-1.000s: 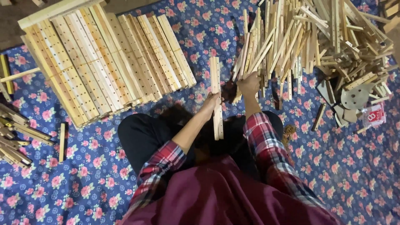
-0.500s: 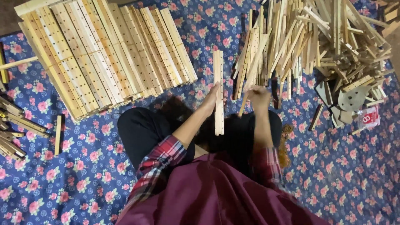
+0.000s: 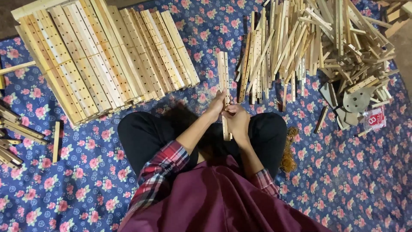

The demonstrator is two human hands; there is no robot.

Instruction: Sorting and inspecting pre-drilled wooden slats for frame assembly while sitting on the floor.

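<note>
I sit cross-legged on a blue floral cloth (image 3: 86, 180). Both hands meet in front of my knees around a bundle of long pale wooden slats with drilled holes (image 3: 222, 77), held pointing away from me. My left hand (image 3: 216, 105) grips the bundle from the left at its middle. From the right, my right hand (image 3: 237, 119) wraps its lower part, and the near end of the slats pokes out below the fingers. The far end reaches up between the two wood piles.
A neat slanted stack of drilled slats (image 3: 103, 56) lies at upper left. A loose heap of thin sticks (image 3: 317, 38) fills the upper right, with grey round-ended plates (image 3: 355, 101) and a small plastic packet (image 3: 375, 118) beside it. More sticks (image 3: 13, 129) lie at the left edge.
My right hand came back from the loose stick heap and closed on the bundle next to my left hand. The bundle stayed in front of me, pointing away.
</note>
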